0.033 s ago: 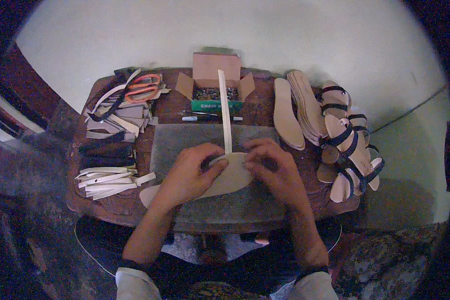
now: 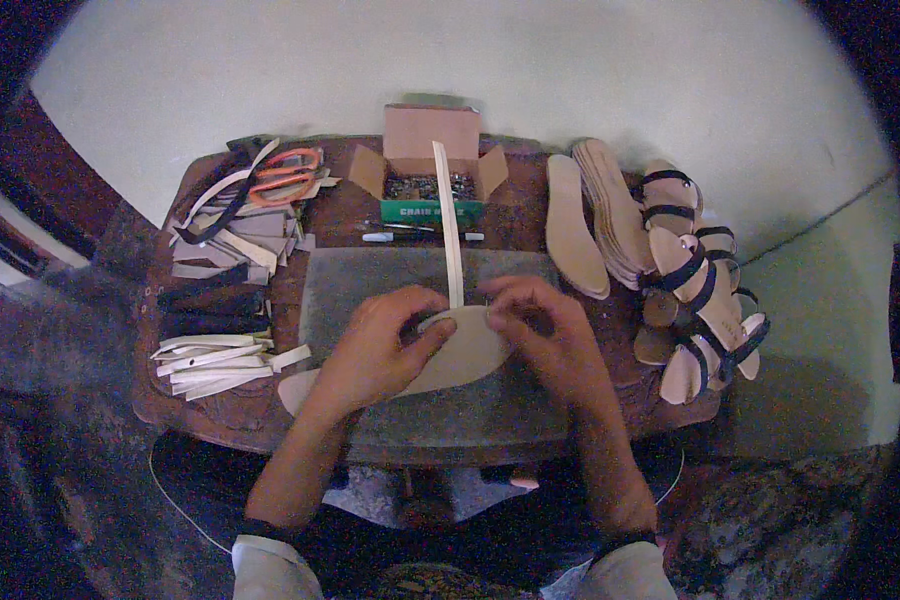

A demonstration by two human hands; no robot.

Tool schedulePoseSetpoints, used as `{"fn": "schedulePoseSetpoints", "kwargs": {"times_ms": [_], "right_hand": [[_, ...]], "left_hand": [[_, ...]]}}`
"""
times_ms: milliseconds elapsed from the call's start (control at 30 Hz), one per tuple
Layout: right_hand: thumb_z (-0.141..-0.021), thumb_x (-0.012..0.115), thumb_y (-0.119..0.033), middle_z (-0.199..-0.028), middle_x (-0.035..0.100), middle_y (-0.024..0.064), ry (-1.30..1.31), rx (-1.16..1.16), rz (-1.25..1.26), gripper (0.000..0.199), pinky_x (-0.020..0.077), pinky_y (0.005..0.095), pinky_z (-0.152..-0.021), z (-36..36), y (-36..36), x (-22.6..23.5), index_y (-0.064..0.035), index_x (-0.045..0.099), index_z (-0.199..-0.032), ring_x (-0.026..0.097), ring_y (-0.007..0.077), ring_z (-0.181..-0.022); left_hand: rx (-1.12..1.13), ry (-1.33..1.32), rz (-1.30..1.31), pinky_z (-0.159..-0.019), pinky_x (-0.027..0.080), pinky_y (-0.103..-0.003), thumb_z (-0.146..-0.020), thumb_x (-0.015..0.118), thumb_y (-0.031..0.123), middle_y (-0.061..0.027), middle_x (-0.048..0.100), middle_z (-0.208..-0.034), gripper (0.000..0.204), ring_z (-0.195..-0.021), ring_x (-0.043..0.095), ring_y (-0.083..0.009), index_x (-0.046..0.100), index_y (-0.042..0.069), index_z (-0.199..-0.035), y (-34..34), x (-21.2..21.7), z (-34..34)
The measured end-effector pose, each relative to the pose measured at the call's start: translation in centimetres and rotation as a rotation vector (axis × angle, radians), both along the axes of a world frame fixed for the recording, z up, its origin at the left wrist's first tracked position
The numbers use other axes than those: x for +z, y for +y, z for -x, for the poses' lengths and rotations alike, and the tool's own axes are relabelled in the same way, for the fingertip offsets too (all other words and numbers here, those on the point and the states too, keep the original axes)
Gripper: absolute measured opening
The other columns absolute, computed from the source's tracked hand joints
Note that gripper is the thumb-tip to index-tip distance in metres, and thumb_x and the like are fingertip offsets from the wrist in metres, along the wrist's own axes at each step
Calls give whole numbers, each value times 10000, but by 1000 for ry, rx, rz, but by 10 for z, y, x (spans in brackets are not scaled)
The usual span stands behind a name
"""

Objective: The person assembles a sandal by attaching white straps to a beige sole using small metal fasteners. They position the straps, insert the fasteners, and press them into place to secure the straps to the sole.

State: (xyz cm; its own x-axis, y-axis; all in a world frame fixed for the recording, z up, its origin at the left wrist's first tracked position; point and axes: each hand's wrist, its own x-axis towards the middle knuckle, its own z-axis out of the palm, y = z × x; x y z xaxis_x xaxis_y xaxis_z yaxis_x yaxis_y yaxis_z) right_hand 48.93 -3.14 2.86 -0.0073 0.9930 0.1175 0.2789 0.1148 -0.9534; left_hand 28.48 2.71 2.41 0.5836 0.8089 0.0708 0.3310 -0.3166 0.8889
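A beige insole (image 2: 470, 350) lies aslant between my hands, its broad end to the right. My left hand (image 2: 378, 345) is closed on it, thumb on the upper face and fingers hidden at the far edge. A long cream strap (image 2: 448, 220) stretches away from that far edge, past my left thumb, toward an open box; where its near end meets the insole is hidden. My right hand (image 2: 555, 340) has its fingers curled and drawn together at the insole's right far rim. Whatever they pinch there is too small to make out.
A grey mat (image 2: 350, 280) covers the middle of the table. Behind it stand a green box (image 2: 430, 212) of small metal pieces and a marker (image 2: 378, 237). Strips and orange-handled scissors (image 2: 288, 175) lie left; stacked insoles (image 2: 610, 215) and strapped sandals (image 2: 715, 295) lie right.
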Motion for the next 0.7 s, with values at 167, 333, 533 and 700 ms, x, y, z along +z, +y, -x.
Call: {"fn": "schedulePoseSetpoints", "kwargs": {"times_ms": [167, 333, 533, 700], "right_hand": [[-870, 634, -99, -922, 617, 21, 115, 18, 98, 113, 459, 245, -799, 2, 19, -3, -31, 576, -939, 575, 96, -893], [-861, 641, -73, -881, 612, 19, 131, 31, 42, 109, 466, 248, -783, 8, 20, -1, -30, 576, -937, 584, 95, -864], [-853, 647, -64, -870, 614, 24, 35, 20, -21, 115, 467, 253, -789, 8, 20, -4, -23, 581, -938, 583, 95, -860], [-855, 642, -61, -879, 616, 26, 50, 27, -5, 112, 465, 253, -792, 10, 19, -5, -20, 582, -940, 582, 96, -862]], "left_hand": [[-66, -6, -165, -639, 486, -366, -827, 649, 197, -152, 637, -839, 216, -737, 631, -311, 634, 6, -927, 1, 4, -3], [-57, 102, -47, -604, 483, -349, -815, 670, 216, -152, 646, -795, 235, -662, 628, -281, 651, -2, -903, 0, 16, -3], [-6, 88, 70, -603, 483, -347, -815, 672, 231, -170, 664, -791, 257, -635, 633, -251, 673, 0, -927, -1, 19, -2], [-27, 104, 94, -619, 482, -367, -827, 649, 220, -174, 660, -759, 233, -637, 633, -256, 676, 4, -912, 2, 14, -4]]}}
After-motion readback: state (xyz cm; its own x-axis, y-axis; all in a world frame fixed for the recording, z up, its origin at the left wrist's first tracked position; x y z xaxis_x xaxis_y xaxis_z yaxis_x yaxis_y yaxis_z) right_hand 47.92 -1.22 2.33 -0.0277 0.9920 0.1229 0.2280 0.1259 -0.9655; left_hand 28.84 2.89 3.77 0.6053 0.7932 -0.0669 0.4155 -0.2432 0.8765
